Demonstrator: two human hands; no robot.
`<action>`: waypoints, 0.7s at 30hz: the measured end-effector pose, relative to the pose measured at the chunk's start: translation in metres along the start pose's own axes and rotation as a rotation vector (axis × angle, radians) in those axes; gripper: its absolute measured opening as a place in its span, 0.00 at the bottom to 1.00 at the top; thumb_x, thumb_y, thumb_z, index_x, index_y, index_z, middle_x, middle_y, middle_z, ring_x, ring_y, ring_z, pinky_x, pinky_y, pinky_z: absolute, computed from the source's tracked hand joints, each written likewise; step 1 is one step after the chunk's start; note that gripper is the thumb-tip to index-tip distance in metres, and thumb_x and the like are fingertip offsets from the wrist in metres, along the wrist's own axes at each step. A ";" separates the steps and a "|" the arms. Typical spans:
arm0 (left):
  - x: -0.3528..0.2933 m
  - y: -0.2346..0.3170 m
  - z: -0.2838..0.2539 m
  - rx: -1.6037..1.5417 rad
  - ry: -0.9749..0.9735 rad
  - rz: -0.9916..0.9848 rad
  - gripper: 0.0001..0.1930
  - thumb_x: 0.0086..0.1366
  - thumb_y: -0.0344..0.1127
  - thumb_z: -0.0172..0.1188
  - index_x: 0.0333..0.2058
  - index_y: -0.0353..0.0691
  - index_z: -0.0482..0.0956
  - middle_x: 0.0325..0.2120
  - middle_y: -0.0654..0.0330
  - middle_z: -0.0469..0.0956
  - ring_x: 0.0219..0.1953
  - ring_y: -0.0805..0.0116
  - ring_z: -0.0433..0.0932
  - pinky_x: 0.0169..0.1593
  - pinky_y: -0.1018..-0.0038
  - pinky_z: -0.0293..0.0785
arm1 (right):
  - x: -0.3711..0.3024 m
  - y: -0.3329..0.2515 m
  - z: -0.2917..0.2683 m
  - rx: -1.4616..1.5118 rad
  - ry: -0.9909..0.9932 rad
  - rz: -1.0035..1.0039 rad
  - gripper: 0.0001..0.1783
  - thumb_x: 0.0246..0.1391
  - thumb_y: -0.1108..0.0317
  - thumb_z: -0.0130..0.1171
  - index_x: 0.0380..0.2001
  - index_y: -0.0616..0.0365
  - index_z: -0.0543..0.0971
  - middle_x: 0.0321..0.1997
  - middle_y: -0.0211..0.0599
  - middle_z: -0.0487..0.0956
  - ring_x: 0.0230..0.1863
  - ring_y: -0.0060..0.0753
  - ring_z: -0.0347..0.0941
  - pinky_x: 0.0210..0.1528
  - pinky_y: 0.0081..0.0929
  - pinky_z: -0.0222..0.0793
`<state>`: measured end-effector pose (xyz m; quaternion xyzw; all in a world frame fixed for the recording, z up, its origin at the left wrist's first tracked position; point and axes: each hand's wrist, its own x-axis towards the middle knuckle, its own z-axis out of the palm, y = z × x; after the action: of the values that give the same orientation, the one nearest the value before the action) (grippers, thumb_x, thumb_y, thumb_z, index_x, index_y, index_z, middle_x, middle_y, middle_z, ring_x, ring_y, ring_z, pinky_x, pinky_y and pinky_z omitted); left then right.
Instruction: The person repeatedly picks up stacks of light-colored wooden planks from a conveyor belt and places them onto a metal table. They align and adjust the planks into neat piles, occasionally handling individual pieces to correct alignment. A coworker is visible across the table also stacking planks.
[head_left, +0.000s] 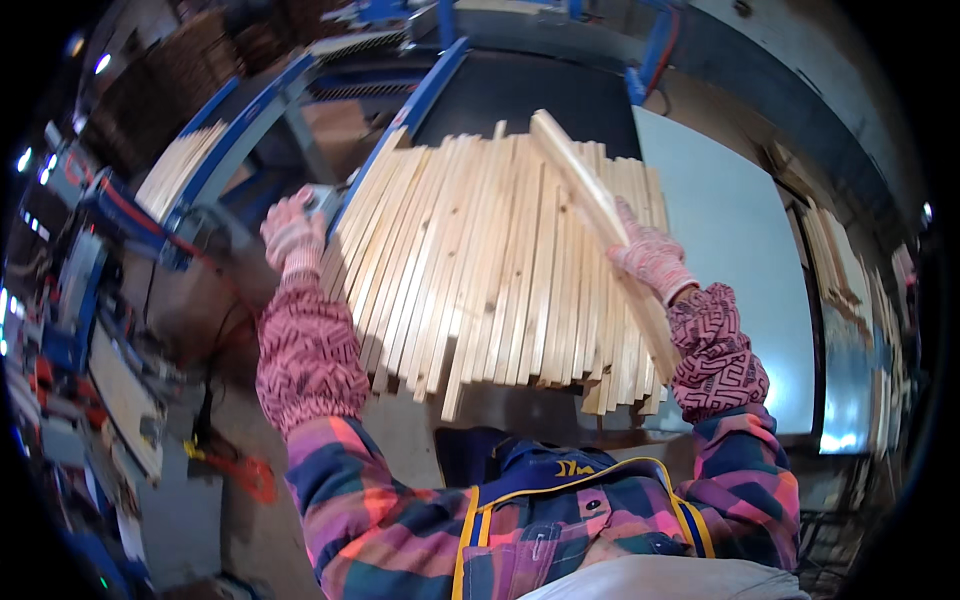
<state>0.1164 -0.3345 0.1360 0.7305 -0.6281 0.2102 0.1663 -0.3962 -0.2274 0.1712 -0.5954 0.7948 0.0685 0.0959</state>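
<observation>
Right of frame centre, I see right hand (655, 257) gripping loose batten (588, 192), long axis slanting upper-left to lower-right over batten row (460, 260); left hand (296, 234) farther, left of row, grip unclear.

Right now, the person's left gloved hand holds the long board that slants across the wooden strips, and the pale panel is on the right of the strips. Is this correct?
Not quite: the head view shows the right gloved hand, not the left gloved hand, holding the long board. The board does slant across the wooden strips, with the pale panel on their right.
</observation>
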 end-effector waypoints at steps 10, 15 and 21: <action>-0.001 0.003 0.011 0.169 -0.183 -0.074 0.27 0.67 0.54 0.51 0.58 0.46 0.70 0.58 0.60 0.71 0.62 0.59 0.66 0.65 0.59 0.60 | -0.029 0.048 -0.013 0.437 0.053 -0.128 0.50 0.48 0.49 0.60 0.74 0.45 0.54 0.62 0.50 0.74 0.61 0.49 0.71 0.62 0.37 0.66; 0.002 0.007 0.003 0.164 -0.215 -0.085 0.33 0.63 0.57 0.57 0.62 0.46 0.68 0.59 0.57 0.70 0.61 0.56 0.68 0.61 0.56 0.65 | -0.066 0.125 -0.008 0.547 0.183 0.006 0.51 0.46 0.48 0.61 0.73 0.43 0.55 0.62 0.57 0.72 0.63 0.55 0.69 0.65 0.41 0.61; -0.028 0.065 -0.017 0.123 -0.235 0.006 0.43 0.59 0.65 0.61 0.65 0.45 0.63 0.64 0.45 0.66 0.66 0.46 0.62 0.67 0.54 0.58 | -0.095 0.230 0.030 0.360 0.163 0.370 0.50 0.50 0.52 0.59 0.74 0.45 0.51 0.56 0.55 0.77 0.57 0.60 0.73 0.61 0.45 0.66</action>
<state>0.0470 -0.3127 0.1346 0.7571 -0.6313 0.1618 0.0459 -0.5891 -0.0666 0.1627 -0.4167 0.8946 -0.1059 0.1218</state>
